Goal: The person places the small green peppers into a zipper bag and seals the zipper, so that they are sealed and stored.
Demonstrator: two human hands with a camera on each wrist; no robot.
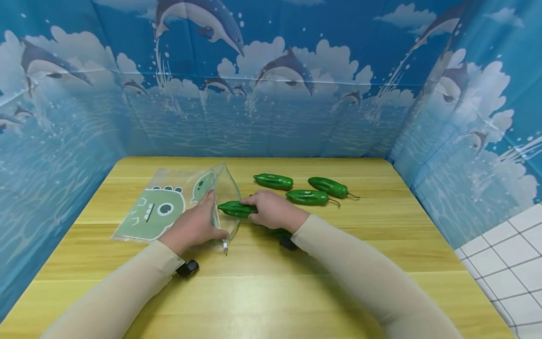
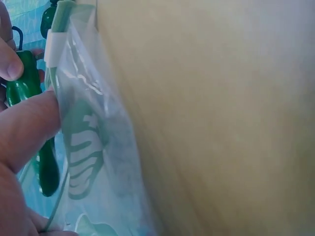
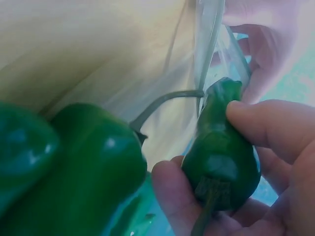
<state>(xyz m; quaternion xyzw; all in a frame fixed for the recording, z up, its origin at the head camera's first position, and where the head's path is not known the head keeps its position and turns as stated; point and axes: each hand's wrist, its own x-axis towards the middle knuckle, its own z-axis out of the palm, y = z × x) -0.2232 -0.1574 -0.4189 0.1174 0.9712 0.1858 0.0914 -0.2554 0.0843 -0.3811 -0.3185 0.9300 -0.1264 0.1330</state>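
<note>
My left hand (image 1: pixel 192 228) holds a clear zip bag (image 1: pixel 165 212) with a green cartoon face at its mouth, thumb on the near edge and fingers higher up. The bag's mouth stands apart, facing right; a white slider (image 2: pixel 55 49) shows on its rim in the left wrist view. In my right hand (image 1: pixel 273 209) is a long green pepper (image 1: pixel 237 209), pinched between thumb and fingers near its stem end. Its pointed tip reaches into the mouth. Below the right hand lies another green pepper (image 1: pixel 277 231), mostly hidden.
Three more green peppers lie beyond the right hand: one at the back (image 1: pixel 273 181), one nearer (image 1: pixel 306 197), one farther right (image 1: pixel 328 186). The wooden table (image 1: pixel 237 301) is bordered by a blue dolphin curtain (image 1: pixel 262 117). White tiles (image 1: pixel 508 259) show at the right.
</note>
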